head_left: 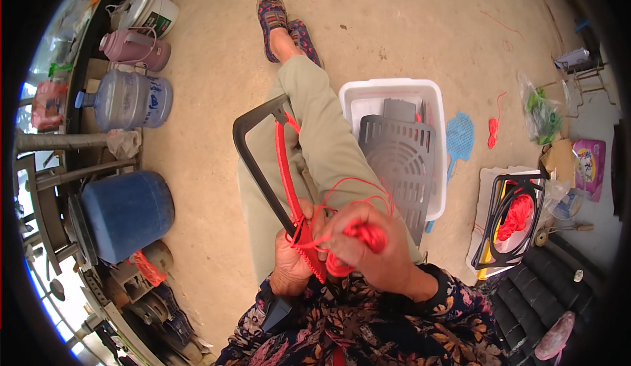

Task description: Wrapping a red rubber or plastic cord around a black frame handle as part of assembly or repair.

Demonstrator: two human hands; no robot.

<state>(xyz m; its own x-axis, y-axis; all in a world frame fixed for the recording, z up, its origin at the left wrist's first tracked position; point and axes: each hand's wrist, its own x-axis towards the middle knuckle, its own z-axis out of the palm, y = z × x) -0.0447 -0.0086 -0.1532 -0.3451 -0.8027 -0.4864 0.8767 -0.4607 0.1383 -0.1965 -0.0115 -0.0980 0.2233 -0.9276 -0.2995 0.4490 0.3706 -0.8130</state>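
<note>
A black angular frame lies slanted over my lap, with a red woven strip running along its right side. My left hand is closed around the frame's near end, where red cord is wrapped and the strip ends in a toothed edge. My right hand, just beside it, closes on a bundle of red cord. From this bundle a strand crosses to the wrapped end, and loose loops arch over my thigh. My right hand hides part of the left fingers.
Right of my leg stands a white basin holding grey slotted panels. Beyond it lie a blue fly swatter and a box with a black frame and red cord. A water jug and blue drum stand at left.
</note>
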